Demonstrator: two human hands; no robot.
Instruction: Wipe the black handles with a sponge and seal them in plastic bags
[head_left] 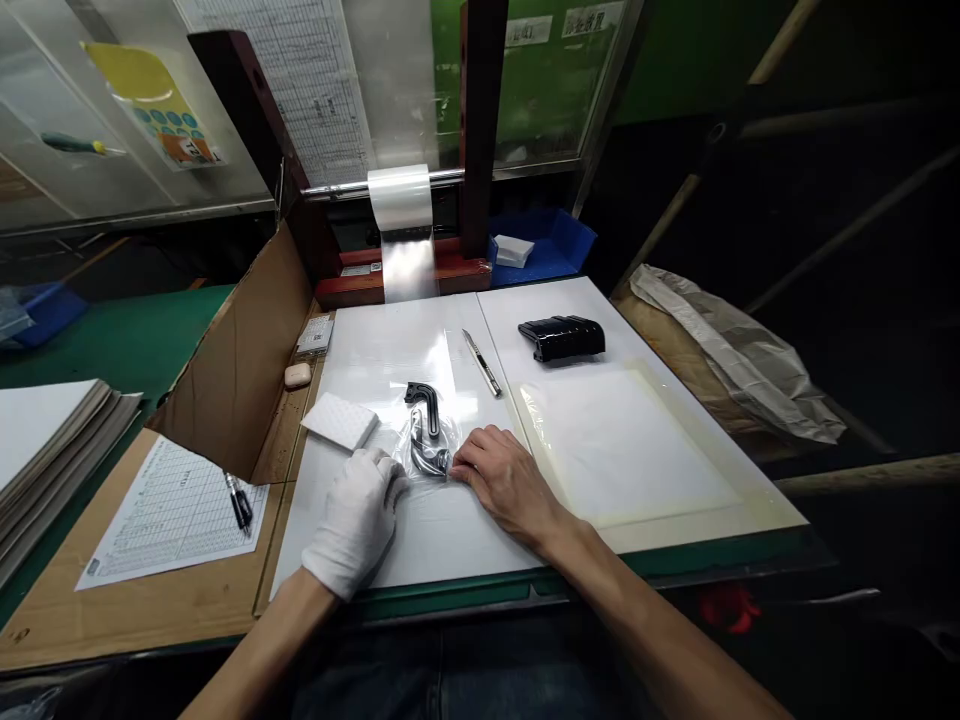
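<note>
Both hands are down on the white board [450, 540], working at a small black part [426, 425] that lies on clear film [409, 345] near the middle of the board. The left hand [358, 520], in a white glove, rests palm-down with its fingers curled, the fingertips touching the lower end of the part where the film bunches around it. The bare right hand [504, 478] meets it from the other side, thumb and forefinger pinched on the film just beside that same end; how firmly either hand grips cannot be told. The part is hook-shaped, its bent head pointing away from the person and lying free of both hands. The film runs up the board to a roll [400, 195] on a bar at the back. By the look of it, the step in hand is wrapping the lower end of the part in film, with the upper end not yet covered. The next move seems to call for the film to be held taut while it is folded over, with the part kept from sliding on the smooth board. A knife [481, 362] lies just beyond the part, a foam pad [339, 420] to its left, and a ribbed black piece [562, 338] farther right. Off the board to the left sit a cardboard flap [240, 360], a form [172, 515] and pens [240, 500].
</note>
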